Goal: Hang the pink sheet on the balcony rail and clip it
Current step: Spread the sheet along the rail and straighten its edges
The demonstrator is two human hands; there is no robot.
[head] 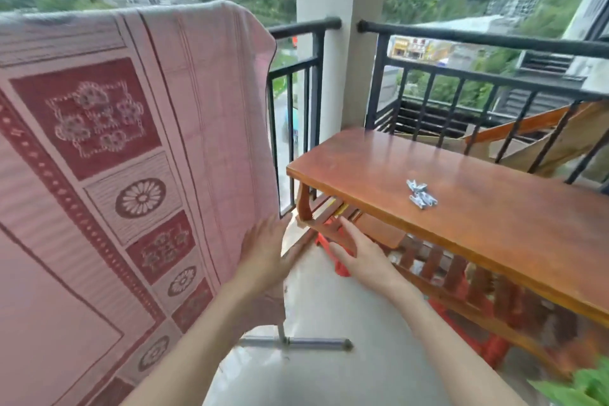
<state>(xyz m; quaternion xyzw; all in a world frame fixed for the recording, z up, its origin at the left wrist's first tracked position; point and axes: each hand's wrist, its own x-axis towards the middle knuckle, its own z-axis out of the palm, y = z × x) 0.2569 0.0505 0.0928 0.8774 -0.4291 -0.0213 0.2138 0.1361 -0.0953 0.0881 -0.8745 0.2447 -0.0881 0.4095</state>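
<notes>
Two bare hands extended, left hand (263, 250) flat with straight fingers against the edge of the pink sheet (131, 148) draped over the balcony rail (303, 26), right hand (359, 254) relaxed, fingers loosely spread, holding nothing, small heap of metal clips (421, 193) on the wooden table (494, 221).

Sheet (131, 142) hangs at left, draped over a high support. Railing (461, 76) runs behind, w/ pillar (336, 43) between its two sections. Table (478, 217) at right, just before railing; clips (421, 194) on tabletop. Both hands between sheet & table: left hand (263, 254) on sheet's edge, right hand (362, 257) near table's end.
</notes>
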